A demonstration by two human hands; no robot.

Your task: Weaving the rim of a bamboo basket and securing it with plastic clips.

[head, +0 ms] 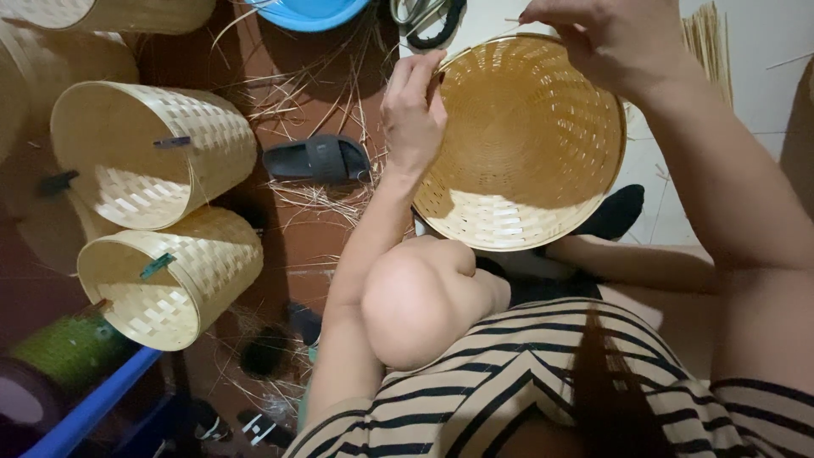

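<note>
Your left hand (pixel 413 110) grips the rim of the woven basket (pixel 526 144) on your lap; your right hand's (pixel 606 38) fingers pinch a thin bamboo strip (pixel 496 38) at the far rim. Keep the strip taut and the rim steady.

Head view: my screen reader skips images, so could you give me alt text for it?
A person's left hand and right hand grip the rim of a round woven bamboo basket, the right pinching a thin strip. Two finished baskets lie on the floor to the left, near a black sandal.
</note>
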